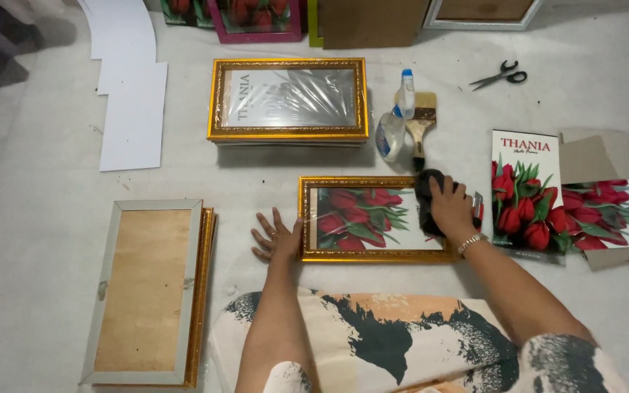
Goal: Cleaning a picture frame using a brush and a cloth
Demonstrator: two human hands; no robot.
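Kneeling on pale sheeting [52, 218], person worked low. Left hand [277, 236] lay flat, fingers spread, against gilt frame [373, 218]; right hand [451, 207] gripped dark cloth [425, 196] at its right end. Face-down frames [147, 291] left; bare floor between. Beyond: spray bottle [393, 124], brush [420, 120], wrapped frame stack [289, 100], scissors [500, 76].

Sleeves: short, white with black brush-like patches
Garment over lap: cream, with peach and black blotches
Right wrist: silver-coloured bracelet [472, 242]
Left hand [277, 236]: ring on one finger
Forearms: bare
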